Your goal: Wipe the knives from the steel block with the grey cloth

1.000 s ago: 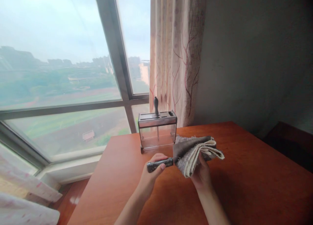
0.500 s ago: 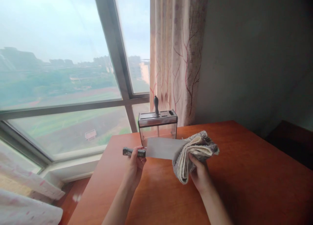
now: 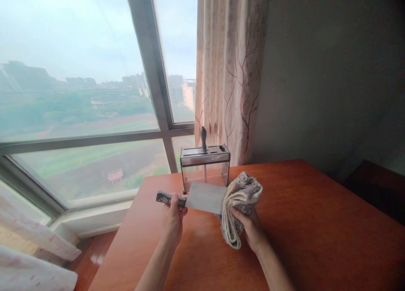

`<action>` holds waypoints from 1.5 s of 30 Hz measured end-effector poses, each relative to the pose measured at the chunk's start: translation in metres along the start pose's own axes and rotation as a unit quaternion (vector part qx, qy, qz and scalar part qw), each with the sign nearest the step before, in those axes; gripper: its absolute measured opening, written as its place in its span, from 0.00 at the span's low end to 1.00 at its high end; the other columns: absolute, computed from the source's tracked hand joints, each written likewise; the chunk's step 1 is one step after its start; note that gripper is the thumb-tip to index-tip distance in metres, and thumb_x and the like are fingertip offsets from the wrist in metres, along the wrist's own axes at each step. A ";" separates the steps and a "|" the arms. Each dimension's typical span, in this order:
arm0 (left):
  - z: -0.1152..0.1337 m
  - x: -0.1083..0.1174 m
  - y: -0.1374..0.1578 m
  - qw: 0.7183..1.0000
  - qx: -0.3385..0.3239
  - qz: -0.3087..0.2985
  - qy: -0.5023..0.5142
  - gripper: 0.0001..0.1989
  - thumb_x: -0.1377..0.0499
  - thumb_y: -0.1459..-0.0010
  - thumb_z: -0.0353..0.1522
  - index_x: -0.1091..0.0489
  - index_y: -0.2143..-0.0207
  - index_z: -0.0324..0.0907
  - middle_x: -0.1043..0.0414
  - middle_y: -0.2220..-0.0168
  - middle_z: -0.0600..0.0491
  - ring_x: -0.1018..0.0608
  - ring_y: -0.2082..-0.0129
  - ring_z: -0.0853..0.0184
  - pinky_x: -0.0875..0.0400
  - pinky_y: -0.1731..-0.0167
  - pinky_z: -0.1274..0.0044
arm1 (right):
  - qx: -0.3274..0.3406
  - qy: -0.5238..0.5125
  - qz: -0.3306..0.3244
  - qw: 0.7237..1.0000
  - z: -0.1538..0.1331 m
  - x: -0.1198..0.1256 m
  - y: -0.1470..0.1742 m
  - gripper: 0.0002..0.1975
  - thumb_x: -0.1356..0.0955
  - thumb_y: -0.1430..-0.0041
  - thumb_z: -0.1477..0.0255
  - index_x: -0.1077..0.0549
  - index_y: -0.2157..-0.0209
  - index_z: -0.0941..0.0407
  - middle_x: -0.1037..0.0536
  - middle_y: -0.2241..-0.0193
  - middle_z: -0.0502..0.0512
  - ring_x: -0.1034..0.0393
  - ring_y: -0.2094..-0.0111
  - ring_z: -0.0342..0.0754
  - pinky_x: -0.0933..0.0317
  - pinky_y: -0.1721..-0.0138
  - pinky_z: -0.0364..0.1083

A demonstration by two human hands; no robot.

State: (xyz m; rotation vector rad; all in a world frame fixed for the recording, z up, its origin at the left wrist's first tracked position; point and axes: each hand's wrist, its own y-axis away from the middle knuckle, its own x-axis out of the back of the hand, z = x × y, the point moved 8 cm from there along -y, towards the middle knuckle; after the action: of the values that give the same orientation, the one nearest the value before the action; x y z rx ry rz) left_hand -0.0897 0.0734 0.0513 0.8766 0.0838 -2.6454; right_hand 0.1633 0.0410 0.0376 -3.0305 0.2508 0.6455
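Observation:
My left hand [image 3: 172, 217] grips the dark handle of a cleaver [image 3: 204, 197] and holds it level above the wooden table [image 3: 316, 232], its broad grey blade facing me. My right hand [image 3: 249, 227] clutches a folded grey and cream cloth [image 3: 238, 202] that wraps over the blade's right end. Behind the blade stands a clear knife holder [image 3: 205, 166] with a metal top; a dark handle sticks up from one of its slots.
The table's left edge runs close to a large window [image 3: 79, 113] with a grey frame. A patterned curtain [image 3: 230, 71] hangs behind the holder, beside a grey wall. A dark piece of furniture [image 3: 376, 185] sits at the right.
The blade, wrapped inside the cloth a second ago, has come out to the left and shows bare. The cloth has since slid left again along the blade.

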 end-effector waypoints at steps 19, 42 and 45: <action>0.023 0.001 -0.003 0.994 -0.027 -0.046 -0.096 0.16 0.37 0.50 0.41 0.32 0.77 0.38 0.35 0.84 0.58 0.39 0.86 0.77 0.47 0.87 0.84 | 0.001 -0.001 0.034 0.999 -0.010 -0.001 0.005 0.20 0.24 0.60 0.61 0.23 0.64 0.54 0.19 0.65 0.54 0.25 0.62 0.57 0.33 0.61 0.51; 0.060 -0.006 -0.013 0.988 -0.096 0.016 -0.119 0.17 0.38 0.50 0.46 0.32 0.71 0.41 0.32 0.82 0.58 0.36 0.87 0.74 0.46 0.86 0.82 | -0.084 0.080 -0.250 0.961 -0.001 -0.051 0.024 0.25 0.23 0.62 0.67 0.24 0.58 0.56 0.20 0.60 0.54 0.29 0.56 0.58 0.39 0.51 0.53; 0.067 -0.029 -0.014 0.978 -0.121 -0.009 -0.169 0.17 0.39 0.49 0.46 0.32 0.73 0.41 0.32 0.83 0.57 0.31 0.83 0.70 0.42 0.83 0.81 | -0.093 0.089 -0.287 0.949 0.002 -0.057 0.026 0.22 0.23 0.61 0.67 0.23 0.61 0.57 0.20 0.63 0.54 0.28 0.58 0.57 0.39 0.53 0.52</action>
State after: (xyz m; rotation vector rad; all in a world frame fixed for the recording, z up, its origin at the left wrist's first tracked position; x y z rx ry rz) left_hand -0.1106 0.0842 0.1216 0.3436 0.3218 -2.6855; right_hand 0.1069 0.0236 0.0593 -3.0876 -0.7034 0.3612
